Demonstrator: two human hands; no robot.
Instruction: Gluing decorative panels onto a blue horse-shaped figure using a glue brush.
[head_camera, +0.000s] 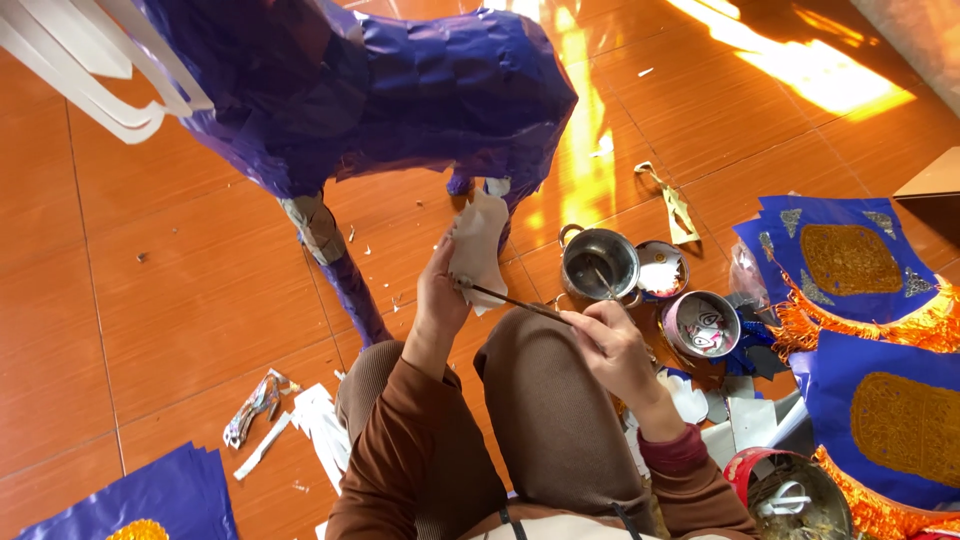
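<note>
Left hand (440, 290) pinches white paper piece (478, 245), right hand (610, 345) grips brush (515, 303) on it; purple animal figure (400, 90), upper frame, mostly covered, leg w/ bare patch.

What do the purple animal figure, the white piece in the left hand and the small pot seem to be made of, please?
Animal figure: likely glossy paper or foil over a frame, creased and shiny. White piece: thin paper, matte, with curling edges. Pot: metal, with grey reflective walls.

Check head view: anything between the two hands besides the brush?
No. Only the thin brush spans from right hand to the white paper piece in left hand; a brown-trousered knee sits below.
</note>
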